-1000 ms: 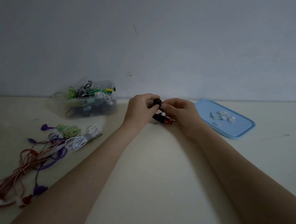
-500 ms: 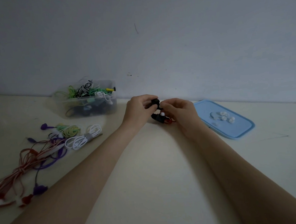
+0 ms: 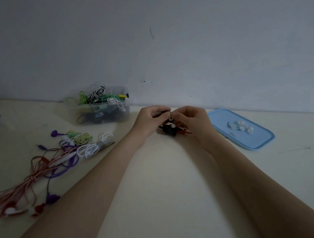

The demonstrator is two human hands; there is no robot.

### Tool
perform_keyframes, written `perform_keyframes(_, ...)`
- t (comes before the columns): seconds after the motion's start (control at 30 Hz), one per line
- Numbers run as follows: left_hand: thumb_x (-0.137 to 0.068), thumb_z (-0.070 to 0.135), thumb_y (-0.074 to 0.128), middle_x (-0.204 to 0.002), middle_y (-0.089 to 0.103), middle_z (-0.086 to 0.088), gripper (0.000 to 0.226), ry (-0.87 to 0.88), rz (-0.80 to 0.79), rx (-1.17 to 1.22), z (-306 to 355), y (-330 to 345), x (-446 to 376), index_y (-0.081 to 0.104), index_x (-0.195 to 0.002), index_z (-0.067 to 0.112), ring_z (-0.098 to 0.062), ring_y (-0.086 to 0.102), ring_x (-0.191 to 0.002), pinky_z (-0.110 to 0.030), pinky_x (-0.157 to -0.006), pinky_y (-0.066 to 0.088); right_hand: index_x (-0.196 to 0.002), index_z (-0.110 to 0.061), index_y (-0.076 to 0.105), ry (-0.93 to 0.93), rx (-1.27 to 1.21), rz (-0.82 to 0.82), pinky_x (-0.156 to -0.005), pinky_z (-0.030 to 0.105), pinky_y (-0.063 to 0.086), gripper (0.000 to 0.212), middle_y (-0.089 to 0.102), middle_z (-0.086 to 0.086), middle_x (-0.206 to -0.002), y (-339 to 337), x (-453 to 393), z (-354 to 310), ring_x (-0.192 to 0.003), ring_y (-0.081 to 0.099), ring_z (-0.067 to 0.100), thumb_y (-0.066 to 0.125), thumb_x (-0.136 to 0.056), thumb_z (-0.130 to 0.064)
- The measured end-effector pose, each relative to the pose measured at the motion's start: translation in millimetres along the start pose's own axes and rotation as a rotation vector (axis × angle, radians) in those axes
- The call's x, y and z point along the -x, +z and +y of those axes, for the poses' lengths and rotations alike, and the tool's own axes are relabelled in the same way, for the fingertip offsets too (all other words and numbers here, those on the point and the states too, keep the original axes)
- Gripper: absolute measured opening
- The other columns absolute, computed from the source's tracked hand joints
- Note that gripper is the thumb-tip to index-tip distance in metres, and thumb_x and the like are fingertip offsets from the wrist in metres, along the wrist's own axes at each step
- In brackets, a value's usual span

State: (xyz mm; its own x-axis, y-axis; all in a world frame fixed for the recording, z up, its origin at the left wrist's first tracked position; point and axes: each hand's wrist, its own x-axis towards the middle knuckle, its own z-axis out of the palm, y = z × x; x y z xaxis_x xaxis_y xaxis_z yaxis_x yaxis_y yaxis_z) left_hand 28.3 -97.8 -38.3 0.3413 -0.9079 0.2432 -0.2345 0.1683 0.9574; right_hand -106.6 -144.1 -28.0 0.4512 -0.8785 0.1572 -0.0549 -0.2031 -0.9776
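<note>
**Seating a tip on the black earbud**

We hold the small black earbud [image 3: 170, 120] just above the cream surface [image 3: 166, 200], between both hands and close to the back wall. Our left hand [image 3: 150, 119] curls its fingers round the bud's body from the left. Our right hand [image 3: 191, 119] pinches the front end, where a pale ring shows. Both grips are clenched on the earbud, though what sits under the right fingertips is too small to tell. Directly below, the rest of the set lies on the surface as a black cord bundle with red strands [image 3: 168, 132]. Its second bud, with a white tip [image 3: 173, 125], pokes up just under our fingers.

We judge that we are midway through fitting a silicone tip onto this bud's nozzle. The next move calls for the left grip to stay steady while the right presses and turns the tip until its collar sits evenly all round. After that we can lay the bud down with its bundle.

Near our right wrist lies a flat light-blue plastic lid [image 3: 263, 142] carrying a handful of loose white silicone tips [image 3: 241, 126]. Behind our left hand stands a clear plastic box [image 3: 124, 114] heaped with green, white and striped earphones. Further left, a white coiled set [image 3: 94, 147], a yellow-green coil [image 3: 81, 139] and purple and orange-red cords [image 3: 28, 180] are spread on the surface.
</note>
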Motion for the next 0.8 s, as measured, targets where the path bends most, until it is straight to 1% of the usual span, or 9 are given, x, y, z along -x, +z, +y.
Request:
perform_keyframes(0.1,-0.084,0.009,0.065,-0.092,0.069,-0.002,0.009,-0.008,0.027,-0.090,-5,-4,-2,0.067,-0.085,0.018,-0.015,0.064,-0.088,-0.027,-0.083,0.052,-0.092,-0.005,0.067,-0.008,-0.138,0.020,-0.070,0.021,0.053,0.016,0.068,0.006,-0.081,-9,-2,-8,-0.076,0.064,0.015,0.061,-0.089,-0.019)
perform_keyframes(0.17,-0.084,0.011,0.065,-0.087,0.069,-0.002,0.006,0.002,0.063,-0.181,-6,-3,-2,0.067,-0.082,0.017,-0.017,0.065,-0.087,-0.034,-0.086,0.051,-0.098,-0.010,0.068,-0.002,-0.020,-0.066,-0.079,0.024,0.050,0.022,0.068,0.002,-0.092,-17,-3,-16,-0.089,0.062,0.013,0.064,-0.086,-0.027)
perform_keyframes(0.27,-0.085,0.015,0.063,-0.090,0.070,-0.003,0.008,0.010,0.161,-0.370,-4,0,-2,0.070,-0.085,0.012,-0.018,0.065,-0.091,-0.030,-0.083,0.050,-0.104,-0.024,0.063,0.044,0.699,-0.269,-0.086,0.025,0.039,0.035,0.061,-0.003,-0.107,-8,-3,-15,-0.101,0.055,0.012,0.070,-0.076,-0.046)
perform_keyframes(0.3,-0.085,0.017,0.062,-0.094,0.071,-0.004,0.012,-0.004,0.180,-0.417,-3,2,-1,0.071,-0.088,0.010,-0.018,0.064,-0.093,-0.029,-0.083,0.049,-0.103,-0.026,0.061,0.016,0.940,-0.294,-0.083,0.026,0.036,0.036,0.060,-0.002,-0.107,-1,-2,-12,-0.102,0.053,0.015,0.068,-0.075,-0.050)
perform_keyframes(0.33,-0.086,0.018,0.060,-0.097,0.071,-0.005,0.015,-0.029,0.179,-0.444,-2,3,-1,0.071,-0.091,0.009,-0.019,0.063,-0.095,-0.029,-0.083,0.049,-0.100,-0.025,0.062,-0.039,1.040,-0.275,-0.079,0.026,0.035,0.035,0.060,0.001,-0.104,6,0,-11,-0.100,0.053,0.017,0.067,-0.076,-0.049)
perform_keyframes(0.43,-0.087,0.016,0.058,-0.100,0.070,-0.007,0.017,-0.065,0.141,-0.456,17,0,-4,0.072,-0.093,0.008,-0.022,0.063,-0.097,-0.030,-0.085,0.049,-0.100,-0.009,0.068,-0.072,0.803,-0.163,-0.072,0.025,0.042,0.033,0.067,0.009,-0.099,11,-1,-17,-0.085,0.056,0.017,0.075,-0.075,-0.029)
perform_keyframes(0.57,-0.086,0.014,0.061,-0.099,0.071,-0.007,0.016,0.206,0.250,-0.499,67,-29,-13,0.070,-0.098,0.009,-0.020,0.065,-0.095,-0.030,-0.087,0.050,-0.096,-0.008,0.069,-0.205,0.496,-0.040,-0.087,0.039,0.051,0.029,0.071,0.006,-0.093,23,-17,-56,-0.082,0.065,0.018,0.078,-0.072,-0.021)
perform_keyframes(0.7,-0.089,0.015,0.058,-0.104,0.069,-0.003,0.019,0.367,0.373,-0.612,103,-86,-20,0.068,-0.105,0.010,-0.013,0.061,-0.093,-0.021,-0.087,0.045,-0.101,-0.010,0.067,-0.425,0.520,-0.027,-0.079,0.022,0.044,0.033,0.069,0.001,-0.099,74,-50,-102,-0.086,0.061,0.013,0.077,-0.073,-0.024)
perform_keyframes(0.8,-0.088,0.013,0.059,-0.105,0.068,-0.005,0.019,0.348,0.469,-0.667,102,-134,-22,0.068,-0.105,0.009,-0.014,0.061,-0.094,-0.020,-0.086,0.044,-0.109,-0.008,0.063,-0.535,0.594,-0.078,-0.077,0.020,0.042,0.041,0.067,0.005,-0.109,121,-74,-115,-0.096,0.062,0.018,0.076,-0.074,-0.024)
